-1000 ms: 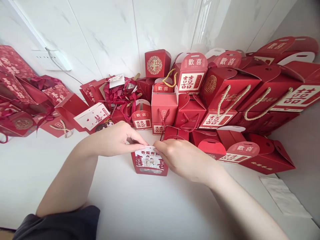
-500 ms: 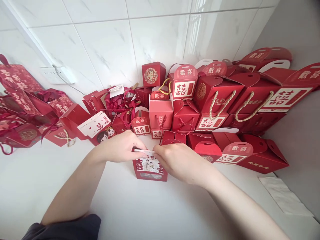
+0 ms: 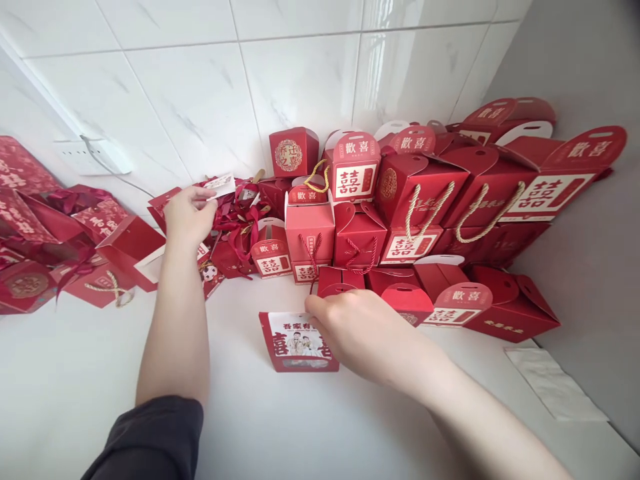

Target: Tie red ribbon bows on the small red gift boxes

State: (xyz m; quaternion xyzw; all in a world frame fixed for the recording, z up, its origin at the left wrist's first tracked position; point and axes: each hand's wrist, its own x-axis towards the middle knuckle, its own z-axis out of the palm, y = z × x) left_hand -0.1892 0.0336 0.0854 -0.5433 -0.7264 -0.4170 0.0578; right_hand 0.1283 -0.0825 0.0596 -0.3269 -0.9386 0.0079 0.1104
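Note:
My right hand [image 3: 350, 327] pinches the top right corner of a small red and white candy box [image 3: 300, 343], which stands upright on the white table. A printed couple and a clear window show on its front. My left hand [image 3: 189, 213] is over the pile of dark red ribbons [image 3: 233, 213] at the back left. Its thumb and fingers are apart, with the fingertips at the left edge of a small white card [image 3: 221, 186] lying on the pile. Beneath my left wrist, a white-fronted red box is partly hidden.
Red gift boxes [image 3: 357, 177], some with rope handles, are stacked along the tiled wall [image 3: 300, 73] to the right. More red boxes and bags [image 3: 30, 280] lie at the left. A socket strip [image 3: 93, 158] with a cable is on the wall. A folded white paper [image 3: 555, 383] lies at right.
My left hand has let go of the candy box's top and moved up and left to the card on the ribbon pile. My right hand stays on the box. The view has shifted slightly.

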